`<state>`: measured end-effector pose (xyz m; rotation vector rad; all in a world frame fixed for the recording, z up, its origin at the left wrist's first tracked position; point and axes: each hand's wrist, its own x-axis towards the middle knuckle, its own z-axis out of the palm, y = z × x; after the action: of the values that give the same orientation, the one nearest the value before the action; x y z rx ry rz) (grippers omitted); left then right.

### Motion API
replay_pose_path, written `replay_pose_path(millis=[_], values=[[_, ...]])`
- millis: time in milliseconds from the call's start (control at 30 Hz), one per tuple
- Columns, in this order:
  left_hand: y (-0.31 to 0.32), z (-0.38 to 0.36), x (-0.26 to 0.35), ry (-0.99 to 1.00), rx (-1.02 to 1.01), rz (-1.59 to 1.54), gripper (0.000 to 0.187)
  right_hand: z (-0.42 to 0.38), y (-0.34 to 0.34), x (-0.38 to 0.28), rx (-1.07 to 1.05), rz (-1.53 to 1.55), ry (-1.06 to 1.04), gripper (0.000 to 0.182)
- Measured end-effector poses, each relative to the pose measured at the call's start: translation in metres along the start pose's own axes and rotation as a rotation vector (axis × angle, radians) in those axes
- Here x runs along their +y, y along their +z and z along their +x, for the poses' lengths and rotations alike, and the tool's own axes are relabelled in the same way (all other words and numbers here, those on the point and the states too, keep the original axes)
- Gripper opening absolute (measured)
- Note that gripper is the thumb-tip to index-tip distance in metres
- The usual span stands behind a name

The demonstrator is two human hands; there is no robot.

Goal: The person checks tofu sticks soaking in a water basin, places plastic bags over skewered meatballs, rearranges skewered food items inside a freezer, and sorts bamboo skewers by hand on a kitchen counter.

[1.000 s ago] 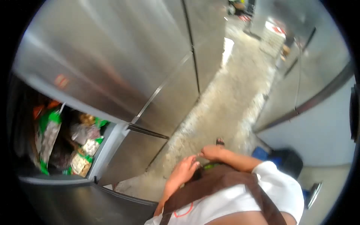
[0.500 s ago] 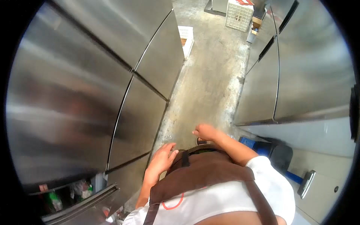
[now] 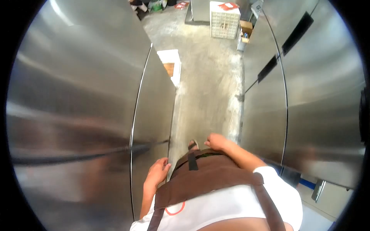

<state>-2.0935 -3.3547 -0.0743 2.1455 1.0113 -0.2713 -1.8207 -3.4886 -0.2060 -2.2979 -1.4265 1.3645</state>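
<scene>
My left hand [image 3: 157, 171] hangs at waist height beside the steel cabinet doors [image 3: 153, 115] on the left. It holds nothing; the fingers are loosely bent, with the thumb apart. My right hand [image 3: 216, 141] is in front of the brown apron [image 3: 210, 175], over the concrete floor. Its fingers are curled in, and no object shows in it. One sandalled foot [image 3: 193, 145] steps out below the apron.
Steel doors [image 3: 266, 115] also line the right side of this narrow aisle. Ahead on the left, a white crate [image 3: 176, 73] juts out past the cabinet. Farther off are a cream plastic crate [image 3: 224, 26], a cardboard box [image 3: 245, 27] and red items [image 3: 181, 5] on the floor.
I have moved forward along the aisle; the crates are nearer and the open drawer at the lower left has left view. The view has turned slightly. Both hands stay without an object.
</scene>
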Motion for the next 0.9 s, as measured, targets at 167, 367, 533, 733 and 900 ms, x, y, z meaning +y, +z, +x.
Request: replay_pose_path(millis=[167,367,533,733,900], values=[[-0.058,0.115,0.027,0.041,-0.048,0.038,0.036,0.033,-0.090,0.028,0.203,0.184,0.011,0.035],[-0.077,0.260,0.092,0.157,-0.078,0.021,0.034,0.071,-0.148,0.142,0.175,0.166,0.331,0.039],[-0.061,0.376,0.115,0.035,-0.094,0.044,0.036,0.115,-0.243,0.221,0.047,0.080,0.407,0.041],[-0.044,0.445,0.103,-0.321,-0.218,-0.173,0.038,0.212,-0.394,0.265,0.162,0.022,0.233,0.039],[-0.043,0.502,0.093,-0.444,-0.111,-0.174,0.034,0.327,-0.507,0.244,0.160,-0.106,0.102,0.036]])
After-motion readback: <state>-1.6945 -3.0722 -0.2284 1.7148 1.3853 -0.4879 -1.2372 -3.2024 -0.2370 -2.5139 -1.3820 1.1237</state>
